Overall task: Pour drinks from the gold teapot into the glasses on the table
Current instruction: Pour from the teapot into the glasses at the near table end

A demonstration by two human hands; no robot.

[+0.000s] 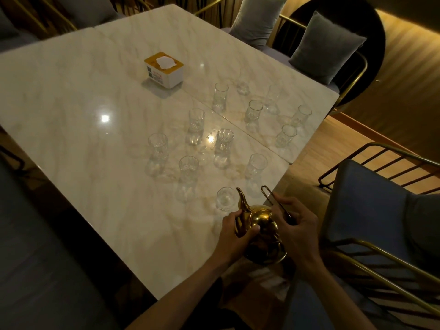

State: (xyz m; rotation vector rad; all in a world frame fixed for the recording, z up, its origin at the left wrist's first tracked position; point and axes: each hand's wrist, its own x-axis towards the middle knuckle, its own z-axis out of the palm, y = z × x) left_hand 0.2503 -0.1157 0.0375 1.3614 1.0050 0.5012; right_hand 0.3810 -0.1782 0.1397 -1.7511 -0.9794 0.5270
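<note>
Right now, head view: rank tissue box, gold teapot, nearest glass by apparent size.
1. gold teapot, though nearness inflates it
2. tissue box, farther away, so true order with teapot unsure
3. nearest glass

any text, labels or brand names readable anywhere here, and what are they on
Nothing can be read in this view.
Tissue box: the side facing the camera carries a small red line of print above dark and green square patches, all too small and blurred to make out.
Gold teapot: no marking visible.
Glasses, such as the one nearest the spout: plain, no print.
</note>
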